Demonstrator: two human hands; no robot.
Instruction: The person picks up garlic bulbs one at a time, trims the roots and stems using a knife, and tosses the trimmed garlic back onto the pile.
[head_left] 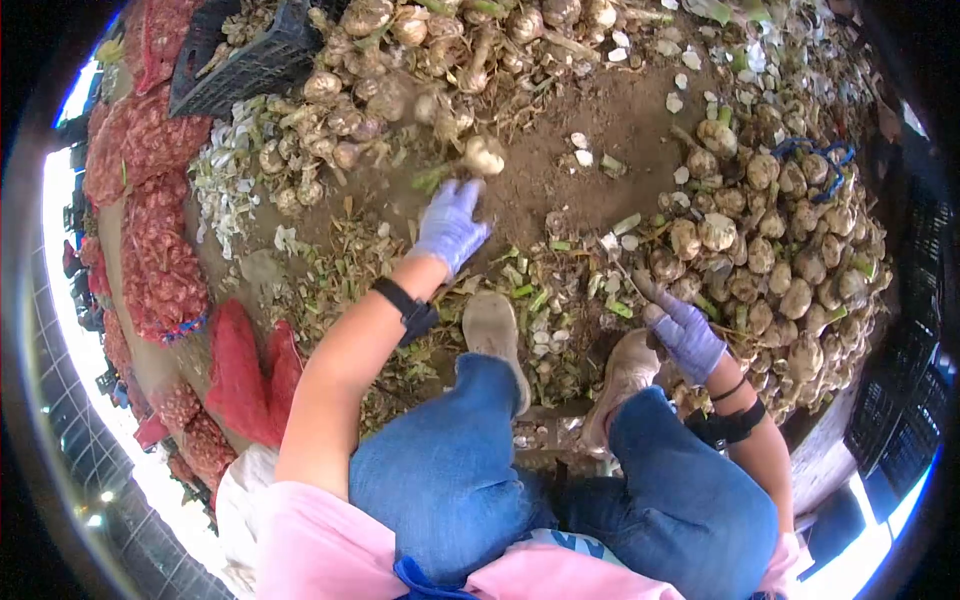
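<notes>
My left hand [450, 228], in a thin purple glove, reaches over the dirt with its fingers apart. Just beyond its fingertips is a pale garlic bulb [483, 156] with a green stem beside it; whether they touch is unclear. My right hand [686, 338], also gloved, is closed around the handle of a slim cutting tool [612, 246] beside the right-hand heap. That heap of garlic bulbs [760, 255] lies along the right side. Another pile of garlic with dry stems [400, 60] lies at the top.
Red mesh sacks [165, 260] line the left side, near a black crate [245, 65]. A blue cord [825, 165] lies on the right heap. Cut stems and leaves [530, 285] litter the ground around my shoes [492, 335]. Dark crates [905, 340] stand at the far right.
</notes>
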